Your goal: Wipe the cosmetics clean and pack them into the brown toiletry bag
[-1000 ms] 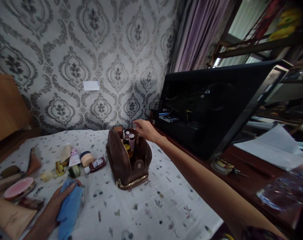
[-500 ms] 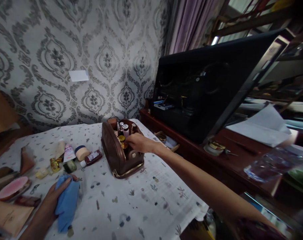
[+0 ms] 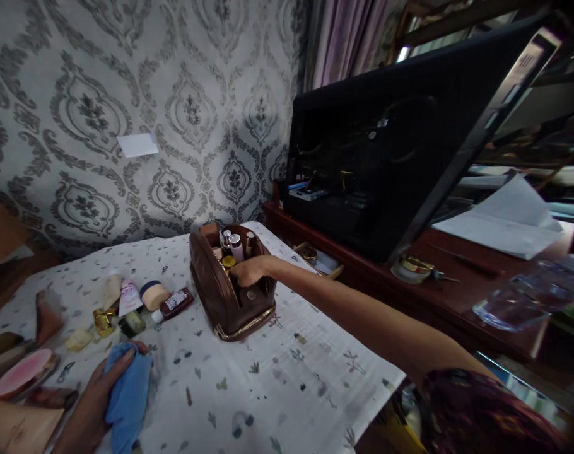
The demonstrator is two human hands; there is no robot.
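Note:
My left hand is closed round a crumpled blue cloth at the lower left of the table. A brown zip-up toiletry bag stands open on the cloth-covered table. Into it reaches my right hand, its fingers low against a small gold-capped jar; the fingertips are partly hidden inside. Behind that jar, a pale tube with a silver cap and other small bottles stand upright in the bag.
Left of the bag lie a dark red bottle, a round cream jar, a pink-and-white tube, a gold bottle and a pink round compact. A large black monitor stands on the red desk at right.
My right hand has gone a little deeper into the bag with the gold-capped jar, which now sits lower. My left hand keeps hold of the blue cloth. The view has shifted slightly.

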